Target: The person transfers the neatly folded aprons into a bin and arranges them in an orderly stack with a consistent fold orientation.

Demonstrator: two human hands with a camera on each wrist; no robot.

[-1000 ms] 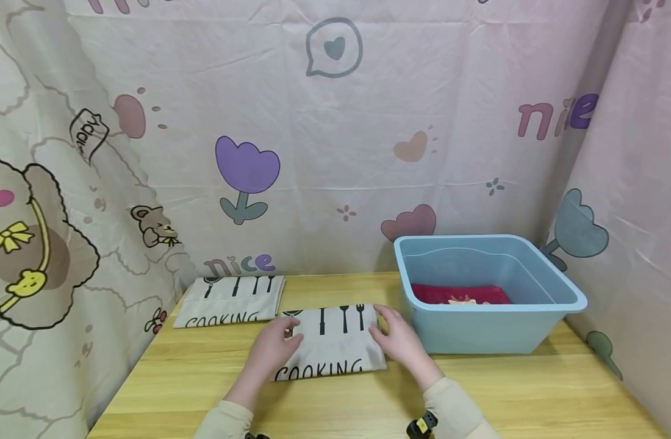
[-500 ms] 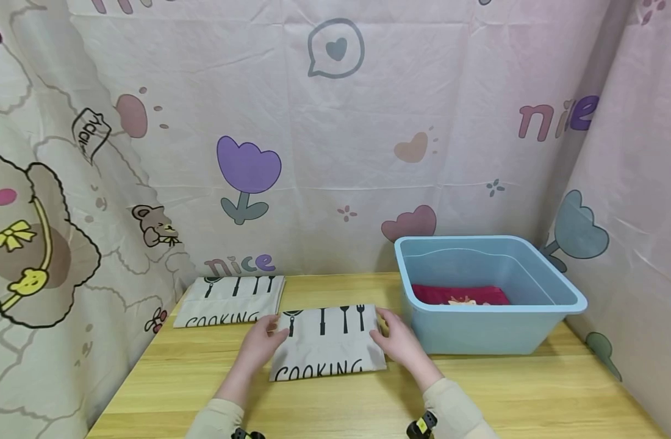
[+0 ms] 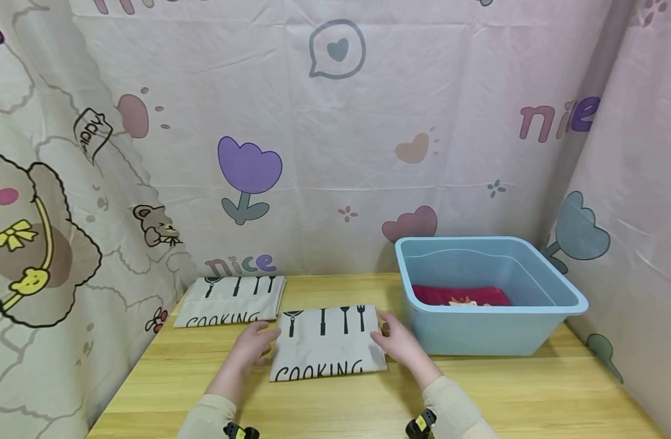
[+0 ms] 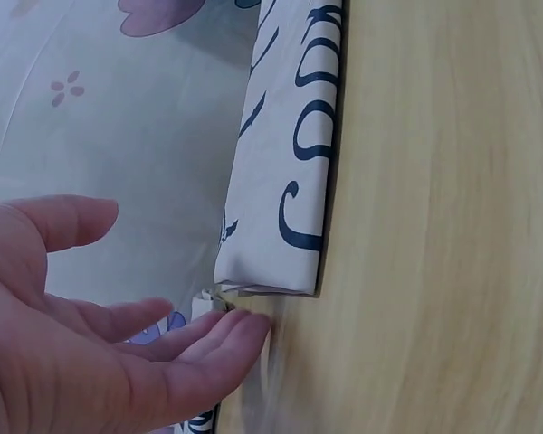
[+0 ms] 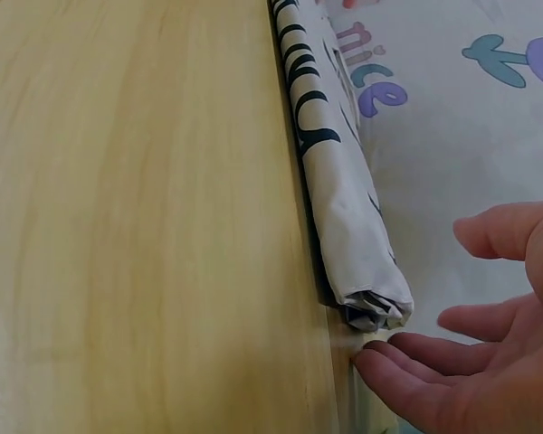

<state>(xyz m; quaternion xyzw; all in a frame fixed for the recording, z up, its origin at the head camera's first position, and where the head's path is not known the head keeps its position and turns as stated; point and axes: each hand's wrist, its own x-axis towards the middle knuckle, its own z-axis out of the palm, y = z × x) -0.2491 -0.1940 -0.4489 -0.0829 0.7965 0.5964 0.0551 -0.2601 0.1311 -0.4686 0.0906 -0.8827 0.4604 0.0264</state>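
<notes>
A folded white cloth (image 3: 327, 350), printed with dark utensils and the word COOKING, lies flat on the wooden table in the head view. Just off its left edge is my left hand (image 3: 252, 344), fingers relaxed and nothing between them. My right hand (image 3: 397, 342) is at the cloth's right edge, thumb tip beside the border. Seen from the left wrist, the fingers (image 4: 213, 357) extend just short of the cloth's end. In the right wrist view the folded layers of the cloth (image 5: 348, 226) show at its end, near the loosely spread fingers (image 5: 412, 380).
A second folded cloth (image 3: 226, 302) with the same print lies at the table's back left. At the right stands a light blue plastic bin (image 3: 478, 332) with a dark red folded cloth (image 3: 456, 295) inside. A patterned curtain (image 3: 335, 152) hangs behind the wooden table (image 3: 335, 408).
My left hand has drawn away leftward from the white cloth, uncovering its left edge and printed pan. The right hand has stayed nearly in place, and the cloth lies as before.
</notes>
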